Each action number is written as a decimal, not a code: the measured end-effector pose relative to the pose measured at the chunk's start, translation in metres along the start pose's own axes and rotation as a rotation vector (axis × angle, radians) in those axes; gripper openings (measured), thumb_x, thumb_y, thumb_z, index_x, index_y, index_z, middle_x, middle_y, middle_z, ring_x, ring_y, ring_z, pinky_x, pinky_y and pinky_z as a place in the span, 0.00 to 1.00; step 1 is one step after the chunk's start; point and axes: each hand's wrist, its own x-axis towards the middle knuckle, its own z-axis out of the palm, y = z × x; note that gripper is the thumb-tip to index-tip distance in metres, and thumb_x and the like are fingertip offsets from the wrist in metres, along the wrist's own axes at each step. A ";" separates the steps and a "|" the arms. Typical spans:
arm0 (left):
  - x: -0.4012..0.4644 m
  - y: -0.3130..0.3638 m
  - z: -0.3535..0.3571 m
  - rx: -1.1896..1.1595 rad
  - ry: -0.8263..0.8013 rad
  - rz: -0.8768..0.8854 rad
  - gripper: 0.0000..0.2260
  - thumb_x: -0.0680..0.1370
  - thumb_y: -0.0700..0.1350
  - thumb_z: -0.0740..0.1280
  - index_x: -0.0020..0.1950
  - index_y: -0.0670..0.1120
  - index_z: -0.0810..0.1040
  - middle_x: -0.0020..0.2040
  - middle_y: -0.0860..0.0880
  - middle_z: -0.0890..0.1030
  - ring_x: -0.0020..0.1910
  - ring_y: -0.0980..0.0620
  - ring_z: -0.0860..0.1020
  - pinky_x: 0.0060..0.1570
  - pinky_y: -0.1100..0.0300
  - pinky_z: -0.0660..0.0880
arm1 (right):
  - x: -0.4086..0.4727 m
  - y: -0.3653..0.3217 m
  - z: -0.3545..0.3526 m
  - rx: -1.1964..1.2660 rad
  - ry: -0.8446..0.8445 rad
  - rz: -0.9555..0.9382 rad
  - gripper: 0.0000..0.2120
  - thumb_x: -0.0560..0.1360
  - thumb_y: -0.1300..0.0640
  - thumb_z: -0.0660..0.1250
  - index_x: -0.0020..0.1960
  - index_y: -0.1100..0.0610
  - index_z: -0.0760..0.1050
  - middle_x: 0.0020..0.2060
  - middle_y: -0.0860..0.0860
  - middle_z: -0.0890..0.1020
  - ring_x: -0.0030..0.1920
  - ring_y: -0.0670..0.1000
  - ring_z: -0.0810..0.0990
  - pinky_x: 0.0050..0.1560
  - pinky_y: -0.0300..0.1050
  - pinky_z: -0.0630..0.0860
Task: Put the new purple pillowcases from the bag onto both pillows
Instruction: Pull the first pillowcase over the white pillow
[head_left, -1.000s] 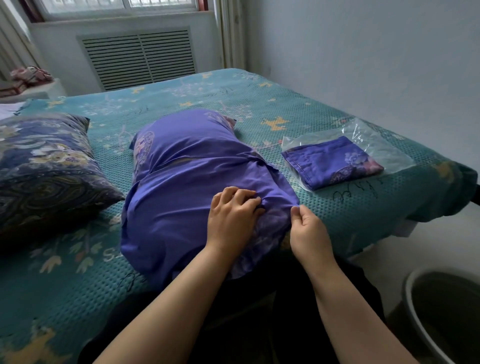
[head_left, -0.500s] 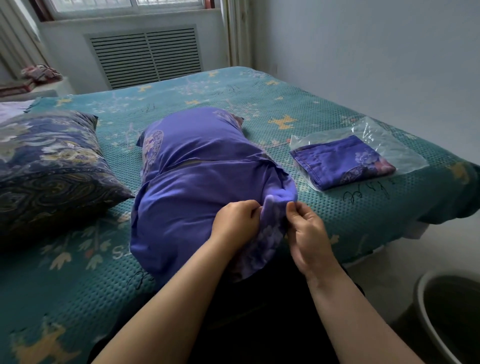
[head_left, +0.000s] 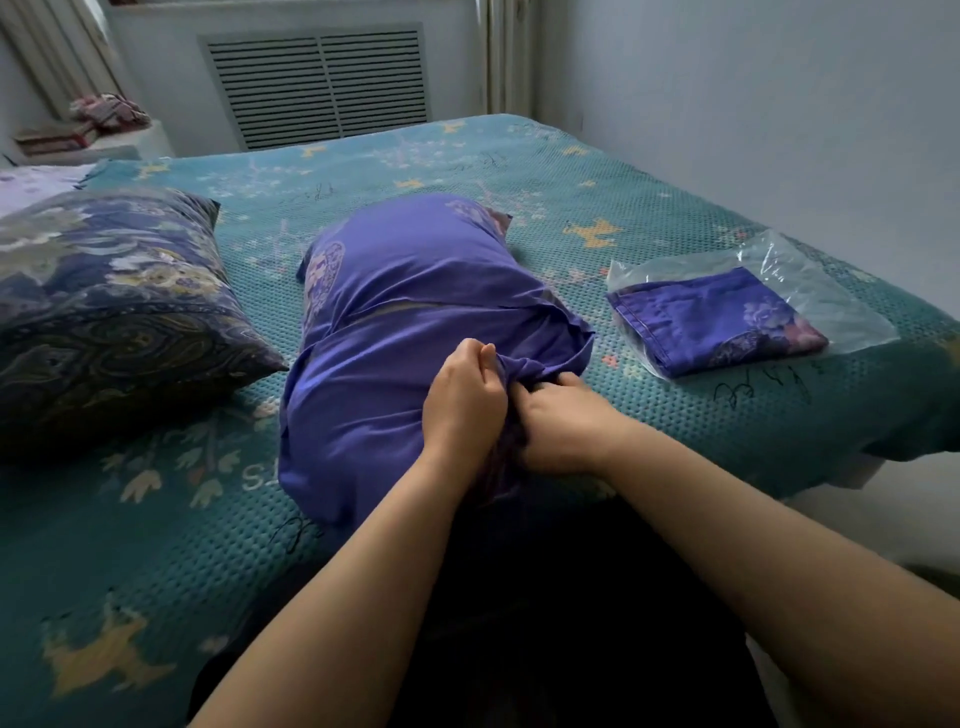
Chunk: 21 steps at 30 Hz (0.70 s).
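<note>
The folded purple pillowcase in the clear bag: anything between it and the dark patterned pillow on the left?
Yes. The pillow in the purple pillowcase, which both the left hand and right hand grip, lies between the folded purple pillowcase and the dark patterned pillow.

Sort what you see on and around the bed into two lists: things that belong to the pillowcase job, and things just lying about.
Job: purple pillowcase on the middle pillow, gripped by left hand and right hand; folded pillowcase in clear bag; patterned pillow.

Lying about: books, pink cloth, vent grille.
</note>
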 end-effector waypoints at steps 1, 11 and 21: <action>-0.001 -0.001 0.002 0.017 0.012 0.023 0.12 0.82 0.46 0.56 0.39 0.44 0.67 0.36 0.53 0.72 0.38 0.50 0.70 0.38 0.57 0.61 | 0.008 0.001 -0.001 -0.030 -0.063 -0.012 0.24 0.71 0.46 0.61 0.64 0.55 0.68 0.56 0.52 0.80 0.60 0.55 0.76 0.60 0.51 0.62; -0.005 -0.011 0.027 0.357 -0.084 0.204 0.13 0.81 0.48 0.59 0.44 0.42 0.75 0.49 0.45 0.80 0.52 0.42 0.74 0.48 0.50 0.70 | -0.022 0.034 0.003 -0.140 -0.329 0.160 0.28 0.68 0.30 0.63 0.51 0.54 0.75 0.52 0.51 0.81 0.57 0.55 0.77 0.64 0.57 0.60; 0.001 -0.010 0.027 0.447 -0.295 0.120 0.19 0.76 0.58 0.64 0.64 0.51 0.73 0.64 0.50 0.69 0.60 0.45 0.71 0.55 0.48 0.73 | -0.065 0.084 0.016 0.347 -0.216 0.338 0.19 0.80 0.45 0.56 0.37 0.55 0.73 0.37 0.54 0.81 0.37 0.52 0.76 0.38 0.44 0.67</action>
